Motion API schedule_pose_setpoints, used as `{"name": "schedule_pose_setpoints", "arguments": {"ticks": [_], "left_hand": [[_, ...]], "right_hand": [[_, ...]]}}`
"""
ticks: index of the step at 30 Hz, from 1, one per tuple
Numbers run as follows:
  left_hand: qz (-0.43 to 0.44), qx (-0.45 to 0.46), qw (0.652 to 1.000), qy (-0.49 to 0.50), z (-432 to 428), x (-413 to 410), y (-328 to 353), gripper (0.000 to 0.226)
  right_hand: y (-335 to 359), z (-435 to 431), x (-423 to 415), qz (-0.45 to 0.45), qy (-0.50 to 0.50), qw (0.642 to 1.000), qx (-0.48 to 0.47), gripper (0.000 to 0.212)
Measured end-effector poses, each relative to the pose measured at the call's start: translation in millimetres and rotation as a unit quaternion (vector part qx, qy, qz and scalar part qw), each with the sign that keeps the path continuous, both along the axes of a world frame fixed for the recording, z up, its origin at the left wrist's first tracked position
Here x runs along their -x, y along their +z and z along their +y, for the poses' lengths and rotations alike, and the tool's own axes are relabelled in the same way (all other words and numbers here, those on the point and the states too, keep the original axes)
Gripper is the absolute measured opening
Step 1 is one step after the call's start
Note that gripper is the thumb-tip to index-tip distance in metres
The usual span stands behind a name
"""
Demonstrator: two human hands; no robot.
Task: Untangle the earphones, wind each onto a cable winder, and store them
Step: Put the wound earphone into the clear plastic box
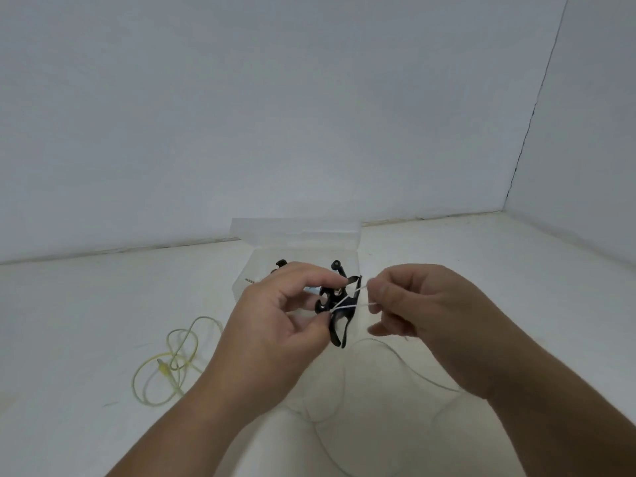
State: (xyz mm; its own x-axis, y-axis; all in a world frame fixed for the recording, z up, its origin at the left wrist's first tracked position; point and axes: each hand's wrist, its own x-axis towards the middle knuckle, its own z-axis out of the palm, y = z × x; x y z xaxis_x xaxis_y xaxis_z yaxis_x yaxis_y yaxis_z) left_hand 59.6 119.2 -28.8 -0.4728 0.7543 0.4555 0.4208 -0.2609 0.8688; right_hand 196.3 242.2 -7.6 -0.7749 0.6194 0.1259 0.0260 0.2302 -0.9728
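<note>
So, the left hand (275, 318) has its grip clamped on the black winder (339, 325), held up just in front of the clear box (296, 235). The right hand (423, 315) pinches the white cable (347, 301), which crosses the winder's middle. The yellow earphones (172, 359) lie looped on the worktop (481, 256), off left.

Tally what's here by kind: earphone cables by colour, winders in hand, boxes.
White earphone cable: 1
Yellow earphone cable: 1
Black winder, held in left hand: 1
Clear box: 1
Total: 4
Black pieces inside the box are too hidden to count.
</note>
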Motion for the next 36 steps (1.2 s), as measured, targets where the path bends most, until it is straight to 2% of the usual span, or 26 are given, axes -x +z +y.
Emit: {"name": "schedule_pose_setpoints", "arguments": {"ticks": [3, 6, 11, 16, 22, 27, 36], "left_hand": [[-0.016, 0.014, 1.0, -0.023, -3.1, -8.2, 3.1, 0.033], [-0.003, 0.01, 0.999, -0.04, -3.7, -14.2, 5.0, 0.045], [0.01, -0.002, 0.998, -0.054, -3.5, -16.1, 6.3, 0.042], [0.071, 0.012, 0.997, -0.024, -2.6, -12.4, 3.3, 0.034], [0.098, 0.025, 0.994, -0.044, -4.0, -11.3, 2.8, 0.033], [0.102, 0.024, 0.993, -0.061, -3.2, -13.1, 1.1, 0.034], [0.084, 0.032, 0.992, -0.086, -3.4, -12.1, 2.3, 0.032]], "right_hand": [[-4.7, -1.3, 5.6, 0.057, -0.019, 0.989, 0.133, 0.033], [-6.8, -4.0, 8.9, 0.073, -0.028, 0.982, 0.171, 0.036], [-5.0, -4.0, 8.5, 0.084, -0.021, 0.983, 0.163, 0.034], [-4.6, 2.8, 3.0, 0.021, -0.09, 0.996, -0.019, 0.046], [-3.5, 9.2, 0.8, 0.053, -0.116, 0.991, 0.038, 0.052], [-9.2, 12.7, 2.2, 0.054, -0.146, 0.987, 0.023, 0.056], [-13.2, 14.1, 3.4, 0.046, -0.141, 0.989, 0.016, 0.054]]}}
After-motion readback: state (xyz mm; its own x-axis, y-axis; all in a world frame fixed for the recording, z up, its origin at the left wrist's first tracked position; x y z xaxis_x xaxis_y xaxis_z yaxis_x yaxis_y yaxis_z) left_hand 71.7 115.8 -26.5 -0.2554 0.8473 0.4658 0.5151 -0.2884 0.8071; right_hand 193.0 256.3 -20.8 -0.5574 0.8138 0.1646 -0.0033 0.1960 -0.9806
